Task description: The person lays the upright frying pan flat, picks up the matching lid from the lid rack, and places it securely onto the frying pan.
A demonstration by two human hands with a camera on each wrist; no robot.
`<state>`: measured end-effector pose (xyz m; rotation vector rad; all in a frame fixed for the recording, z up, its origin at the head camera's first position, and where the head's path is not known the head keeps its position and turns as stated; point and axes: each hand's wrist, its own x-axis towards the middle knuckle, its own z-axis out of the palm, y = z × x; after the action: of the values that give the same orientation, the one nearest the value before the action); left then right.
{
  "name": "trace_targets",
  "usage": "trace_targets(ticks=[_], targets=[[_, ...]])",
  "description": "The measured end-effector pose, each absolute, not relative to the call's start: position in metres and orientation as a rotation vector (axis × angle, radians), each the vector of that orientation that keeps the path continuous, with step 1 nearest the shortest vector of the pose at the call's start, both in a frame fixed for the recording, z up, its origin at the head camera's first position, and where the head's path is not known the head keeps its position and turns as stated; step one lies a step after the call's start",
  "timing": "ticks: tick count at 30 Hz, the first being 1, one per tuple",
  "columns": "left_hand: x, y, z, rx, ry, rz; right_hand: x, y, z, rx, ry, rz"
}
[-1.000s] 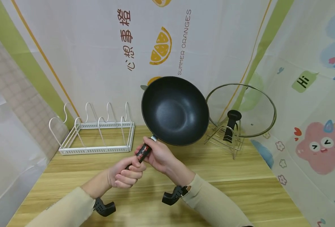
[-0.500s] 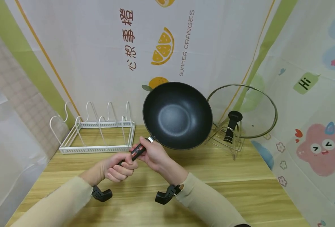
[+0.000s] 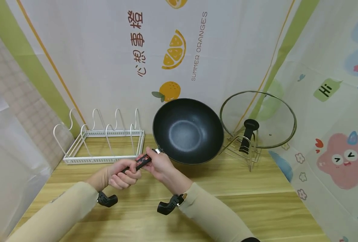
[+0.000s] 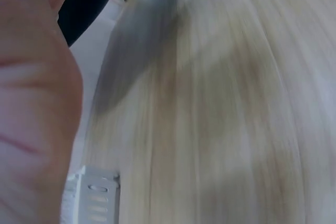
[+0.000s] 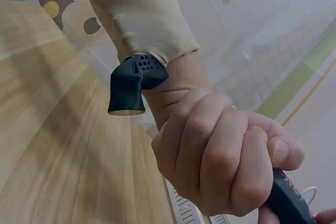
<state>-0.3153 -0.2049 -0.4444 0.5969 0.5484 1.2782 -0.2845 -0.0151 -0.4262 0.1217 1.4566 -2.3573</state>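
A black wok (image 3: 186,131) is held tilted above the wooden table (image 3: 215,208), its hollow facing me. My left hand (image 3: 124,173) grips the end of its black handle (image 3: 143,161), which has red markings. Nearer the bowl, my right hand (image 3: 160,166) holds the same handle, thumb along the top. The right wrist view shows the left hand's fingers (image 5: 210,150) curled round the handle (image 5: 286,198). In the left wrist view a palm edge (image 4: 31,114) fills the left side, with a dark piece of the wok (image 4: 89,6) behind it.
To the left stands a white rack (image 3: 103,159) with several wire loops. At the right, a gold wire stand (image 3: 250,161) bears a glass lid (image 3: 273,124) with a black knob (image 3: 248,134). Printed cloth (image 3: 106,67) hangs behind and at both sides.
The wok has come down, leaving more of the printed orange behind it visible. Both hands have moved left with the handle, which now lies flatter. The rack and lid have stayed put.
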Motion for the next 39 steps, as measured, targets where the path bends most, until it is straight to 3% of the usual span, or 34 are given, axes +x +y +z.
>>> trace_targets(ticks=[39], targets=[[-0.319,-0.231,-0.472,0.569,0.666,1.246,-0.281,-0.043,-0.455,0.387,1.481,-2.362]])
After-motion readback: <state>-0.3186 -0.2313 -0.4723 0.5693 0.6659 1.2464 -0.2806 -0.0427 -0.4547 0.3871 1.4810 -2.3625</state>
